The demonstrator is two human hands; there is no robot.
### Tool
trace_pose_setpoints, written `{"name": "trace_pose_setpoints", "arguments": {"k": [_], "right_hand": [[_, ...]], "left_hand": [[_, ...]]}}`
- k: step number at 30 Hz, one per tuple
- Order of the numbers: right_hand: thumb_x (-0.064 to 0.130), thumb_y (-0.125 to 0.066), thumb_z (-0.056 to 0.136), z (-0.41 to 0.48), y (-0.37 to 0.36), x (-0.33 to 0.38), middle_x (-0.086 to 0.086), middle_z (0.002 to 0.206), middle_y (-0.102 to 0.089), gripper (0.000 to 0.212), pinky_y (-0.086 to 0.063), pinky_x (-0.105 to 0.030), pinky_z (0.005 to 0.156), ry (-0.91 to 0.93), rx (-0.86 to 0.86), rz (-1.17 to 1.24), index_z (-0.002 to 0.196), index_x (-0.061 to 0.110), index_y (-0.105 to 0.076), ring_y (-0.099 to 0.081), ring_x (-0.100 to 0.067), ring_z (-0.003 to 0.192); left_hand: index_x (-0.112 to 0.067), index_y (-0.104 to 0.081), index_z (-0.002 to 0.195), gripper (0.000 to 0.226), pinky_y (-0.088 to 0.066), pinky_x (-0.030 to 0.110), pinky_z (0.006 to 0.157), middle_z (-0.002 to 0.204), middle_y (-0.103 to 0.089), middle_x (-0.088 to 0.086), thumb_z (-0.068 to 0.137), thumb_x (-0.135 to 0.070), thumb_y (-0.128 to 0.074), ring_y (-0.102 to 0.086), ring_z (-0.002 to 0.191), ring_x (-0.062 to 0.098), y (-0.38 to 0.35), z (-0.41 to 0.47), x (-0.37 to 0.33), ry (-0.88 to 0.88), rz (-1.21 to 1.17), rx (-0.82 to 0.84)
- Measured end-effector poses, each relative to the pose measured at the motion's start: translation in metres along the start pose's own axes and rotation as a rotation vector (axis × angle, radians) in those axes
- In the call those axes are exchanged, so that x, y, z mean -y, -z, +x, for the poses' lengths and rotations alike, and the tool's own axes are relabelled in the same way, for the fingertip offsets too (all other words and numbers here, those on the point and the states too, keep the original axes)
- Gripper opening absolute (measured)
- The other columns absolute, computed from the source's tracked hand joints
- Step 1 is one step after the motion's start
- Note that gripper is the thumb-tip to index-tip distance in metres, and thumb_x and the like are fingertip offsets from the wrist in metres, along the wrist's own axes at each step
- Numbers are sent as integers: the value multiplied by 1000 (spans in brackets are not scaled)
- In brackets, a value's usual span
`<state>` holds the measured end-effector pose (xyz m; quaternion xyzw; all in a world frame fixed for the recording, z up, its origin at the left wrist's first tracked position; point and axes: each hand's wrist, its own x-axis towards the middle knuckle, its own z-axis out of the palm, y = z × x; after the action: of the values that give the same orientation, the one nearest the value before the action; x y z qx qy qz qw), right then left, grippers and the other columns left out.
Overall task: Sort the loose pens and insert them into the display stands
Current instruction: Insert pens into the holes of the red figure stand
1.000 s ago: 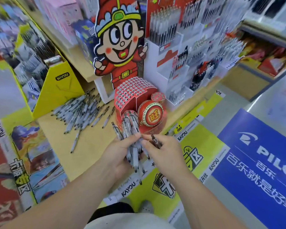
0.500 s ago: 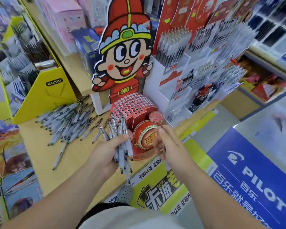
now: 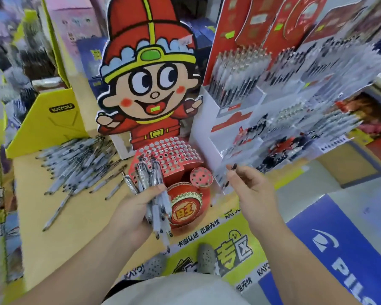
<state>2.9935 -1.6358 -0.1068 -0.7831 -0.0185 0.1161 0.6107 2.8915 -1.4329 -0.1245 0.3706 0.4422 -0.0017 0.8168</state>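
Right hand [image 3: 254, 191] has swung clear of the pen bundle [image 3: 156, 192] toward the white tiered stand [image 3: 207, 133]; I see its fingers pinching one dark-ended pen [image 3: 234, 166], poking up-left past the fingertips. Left hand [image 3: 136, 211] clutches that pen bundle, long axes near upright, tips down, just before the red perforated stand [image 3: 174, 154].

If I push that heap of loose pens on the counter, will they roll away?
The loose pens look slim and round, so they would probably roll on the flat counter. Heaped criss-cross, some may snag together. Likely light and stiff: the left hand grips a whole bundle.
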Motion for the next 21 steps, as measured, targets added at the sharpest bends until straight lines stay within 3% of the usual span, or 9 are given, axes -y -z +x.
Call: {"name": "trace_pose_setpoints", "arguments": {"k": [4, 9, 12, 18, 21], "right_hand": [[14, -72, 91, 37, 24, -3, 8, 77, -72, 15, -51, -28, 70, 82, 77, 1, 89, 29, -74, -63, -9, 71], [14, -74, 89, 74, 43, -14, 9, 79, -72, 18, -54, -25, 72, 123, 190, -80, 88, 31, -71, -67, -12, 77], [16, -76, 88, 87, 47, -17, 9, 79, -72, 15, -56, -31, 75, 146, 266, -126, 88, 30, -72, -68, -13, 77], [19, -79, 85, 107, 36, -18, 8, 80, -73, 10, -58, -42, 80, 196, 325, -220, 92, 25, -73, -69, -12, 78], [20, -78, 85, 111, 24, -18, 11, 80, -72, 9, -59, -40, 77, 253, 347, -299, 92, 24, -74, -68, -6, 76]], "left_hand": [[-5, -66, 87, 11, -41, 36, 56, 56, -57, 5, 90, -14, -72, -54, 42, 17, -32, -9, 13, -17, -27, -111], [-3, -68, 91, 18, -44, 44, 62, 69, -55, 8, 87, -19, -74, -51, 53, 23, -59, -12, 28, -81, -94, -220], [-2, -68, 96, 21, -44, 44, 63, 76, -58, 11, 87, -20, -74, -54, 58, 25, -70, -19, 35, -118, -154, -254], [-5, -69, 89, 34, -44, 42, 62, 72, -59, 11, 65, -27, -79, -54, 56, 25, -75, -23, 39, -146, -232, -271], [-6, -71, 89, 26, -47, 43, 62, 67, -60, 9, 72, -23, -80, -56, 53, 25, -66, -17, 38, -154, -245, -282]]}}
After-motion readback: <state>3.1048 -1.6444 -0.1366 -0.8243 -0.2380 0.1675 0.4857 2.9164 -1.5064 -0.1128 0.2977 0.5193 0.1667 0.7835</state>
